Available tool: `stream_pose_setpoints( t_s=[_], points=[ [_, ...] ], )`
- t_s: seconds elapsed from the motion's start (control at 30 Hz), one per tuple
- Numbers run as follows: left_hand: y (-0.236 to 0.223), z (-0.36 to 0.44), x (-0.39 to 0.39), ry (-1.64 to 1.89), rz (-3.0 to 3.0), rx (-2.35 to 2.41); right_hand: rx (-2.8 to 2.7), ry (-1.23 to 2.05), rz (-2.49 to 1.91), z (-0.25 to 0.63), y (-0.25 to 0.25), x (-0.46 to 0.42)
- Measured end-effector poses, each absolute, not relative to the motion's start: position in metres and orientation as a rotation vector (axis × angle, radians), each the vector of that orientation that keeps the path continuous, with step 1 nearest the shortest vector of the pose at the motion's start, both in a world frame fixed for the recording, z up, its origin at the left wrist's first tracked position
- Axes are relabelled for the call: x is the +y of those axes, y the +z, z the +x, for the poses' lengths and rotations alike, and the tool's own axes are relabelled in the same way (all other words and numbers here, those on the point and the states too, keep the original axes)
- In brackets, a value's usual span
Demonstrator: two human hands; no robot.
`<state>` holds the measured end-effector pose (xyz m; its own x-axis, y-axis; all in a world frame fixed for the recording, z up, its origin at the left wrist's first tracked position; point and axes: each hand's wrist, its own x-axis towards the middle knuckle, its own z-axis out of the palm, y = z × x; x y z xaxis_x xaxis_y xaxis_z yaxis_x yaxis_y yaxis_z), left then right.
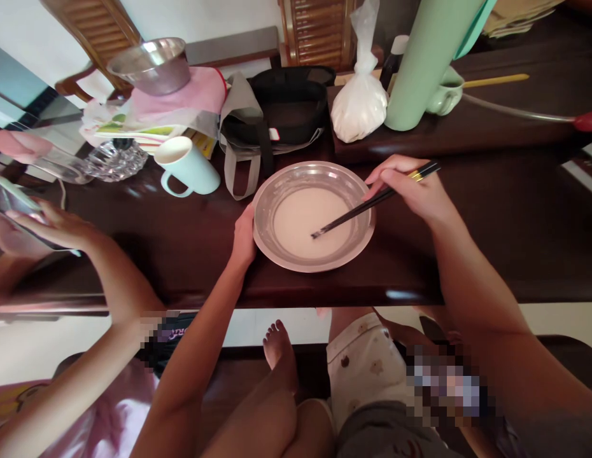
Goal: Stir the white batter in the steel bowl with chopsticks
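Note:
A wide metal bowl (263, 219) sits on the dark wooden table, holding a milky white liquid (300, 219). At its left side, my left hand (245, 236) grips the bowl, with most of its fingers hidden behind the rim. My right hand (410, 187) is closed around a pair of black chopsticks (360, 208) with gold bands. Their tips slant down into the liquid near the bowl's middle and carry a little white residue. Some fingers of that hand are close to the bowl's right rim; whether they touch it I cannot tell.
Behind the bowl are a pale blue mug (193, 168), a grey-black bag (286, 114), a knotted plastic bag of white powder (359, 105) and a green flask (420, 63). Another metal bowl (155, 70) stands back left. At left, another person's hand (62, 226) holds a phone-like object.

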<state>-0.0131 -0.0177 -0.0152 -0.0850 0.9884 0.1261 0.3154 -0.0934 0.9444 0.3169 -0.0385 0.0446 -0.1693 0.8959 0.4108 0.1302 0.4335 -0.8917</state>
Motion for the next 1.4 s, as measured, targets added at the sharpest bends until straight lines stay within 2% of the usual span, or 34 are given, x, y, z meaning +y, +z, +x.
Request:
stream_pose_setpoints(
  t_s=[0.2, 0.4, 0.6, 0.77, 0.97, 1.13, 1.3, 1.4],
  points=[
    [-0.013, -0.012, -0.017, 1.199, 1.477, 1.467, -1.532, 0.728, -0.938, 0.320, 0.045, -0.036],
    [-0.014, -0.013, -0.018, 1.199, 1.486, 1.460, -1.607, 0.884, -0.925, 0.317, 0.043, -0.038],
    [-0.020, -0.014, -0.015, 1.229, 1.477, 1.416, -1.468, 0.708, -0.939, 0.323, 0.045, -0.034],
    [-0.015, -0.013, -0.017, 1.222, 1.473, 1.419, -1.551, 0.891, -0.909, 0.320, 0.044, -0.035],
    [-0.012, -0.011, -0.019, 1.213, 1.466, 1.440, -1.426, 0.728, -0.919, 0.323, 0.047, -0.036],
    [-0.012, -0.011, -0.019, 1.196, 1.468, 1.484, -1.520, 0.921, -0.908, 0.319, 0.045, -0.036],
    [-0.009, -0.010, -0.021, 1.197, 1.500, 1.470, -1.454, 0.745, -0.908, 0.324, 0.045, -0.034],
    [-0.007, -0.009, -0.022, 1.194, 1.527, 1.463, -1.438, 0.765, -0.886, 0.326, 0.045, -0.033]
  ],
)
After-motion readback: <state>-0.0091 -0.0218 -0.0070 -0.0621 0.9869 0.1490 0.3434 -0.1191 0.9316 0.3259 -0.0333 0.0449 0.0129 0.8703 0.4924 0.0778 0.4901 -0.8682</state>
